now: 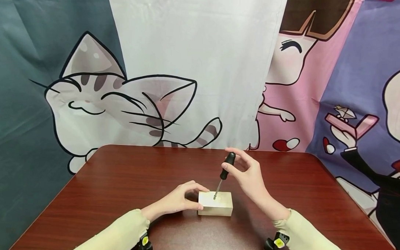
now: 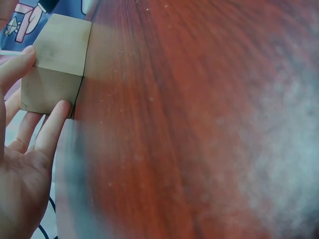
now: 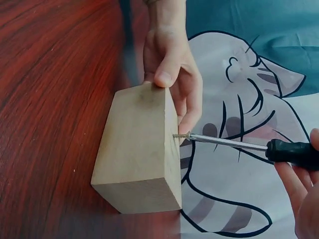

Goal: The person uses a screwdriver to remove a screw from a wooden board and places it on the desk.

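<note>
A pale wooden block point(image 1: 215, 211) lies on the table, its long side toward me. My left hand point(image 1: 180, 198) grips its left end between thumb and fingers. My right hand point(image 1: 250, 177) holds a screwdriver by its black handle point(image 1: 229, 164), pinched between thumb and fingertips above the block. The steel shaft slants down to the block's top. In the right wrist view a screw point(image 3: 181, 136) stands partly out of the block, and the screwdriver's tip meets its head. Only the block and the left fingers show in the left wrist view, not the screwdriver.
The reddish-brown wooden table point(image 1: 125, 185) extends around both hands. Behind it hangs a cloth backdrop point(image 1: 203, 37) printed with a cartoon cat and figures. A black device with a yellow mark sits at each wrist, below the pale sleeves point(image 1: 123, 229).
</note>
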### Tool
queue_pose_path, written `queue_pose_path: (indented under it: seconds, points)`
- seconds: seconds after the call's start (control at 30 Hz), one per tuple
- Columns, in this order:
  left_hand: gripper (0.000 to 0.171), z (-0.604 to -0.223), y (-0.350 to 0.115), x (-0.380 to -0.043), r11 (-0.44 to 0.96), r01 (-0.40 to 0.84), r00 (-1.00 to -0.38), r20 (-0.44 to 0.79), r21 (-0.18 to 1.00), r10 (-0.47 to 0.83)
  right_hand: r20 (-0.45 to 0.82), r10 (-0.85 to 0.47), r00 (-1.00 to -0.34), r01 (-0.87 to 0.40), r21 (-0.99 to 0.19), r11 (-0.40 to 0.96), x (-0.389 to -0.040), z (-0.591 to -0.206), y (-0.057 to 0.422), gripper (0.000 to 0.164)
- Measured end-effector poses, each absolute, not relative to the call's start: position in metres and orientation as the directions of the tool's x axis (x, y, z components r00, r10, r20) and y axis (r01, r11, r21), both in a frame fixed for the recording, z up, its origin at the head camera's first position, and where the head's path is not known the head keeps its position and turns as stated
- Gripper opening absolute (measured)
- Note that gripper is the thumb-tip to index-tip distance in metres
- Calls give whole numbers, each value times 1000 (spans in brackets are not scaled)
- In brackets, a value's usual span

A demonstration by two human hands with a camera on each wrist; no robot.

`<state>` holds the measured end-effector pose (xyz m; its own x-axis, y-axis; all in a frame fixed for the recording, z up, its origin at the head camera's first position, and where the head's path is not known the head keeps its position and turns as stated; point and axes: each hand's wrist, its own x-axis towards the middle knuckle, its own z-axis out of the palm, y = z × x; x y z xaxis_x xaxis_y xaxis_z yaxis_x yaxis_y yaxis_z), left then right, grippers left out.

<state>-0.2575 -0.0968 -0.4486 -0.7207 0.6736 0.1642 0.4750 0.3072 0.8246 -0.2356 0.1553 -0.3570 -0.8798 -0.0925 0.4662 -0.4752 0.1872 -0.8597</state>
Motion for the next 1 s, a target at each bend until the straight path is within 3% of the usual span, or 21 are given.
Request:
queue_pose_path:
  seconds: [0.37,0.47,0.7,1.0]
  points:
    - [49,-448,-95,-257,287,484,-714,184,826,676,575,-218,-789,-609,-778,153,-236,-360,153,46]
    - [49,-449,-95,-257,285,490,-711,189,824,677,582,-182,-793,-608,-778,158,-236,-362,152,40]
    - [49,-449,-95,-257,291,487,-712,182,823,678,594,-28,-804,-556,-734,390,-233,-361,153,45]
    - [49,-449,-97,-257,294,483,-715,179,825,676,527,-75,-847,-526,-809,262,-234,-354,157,38]
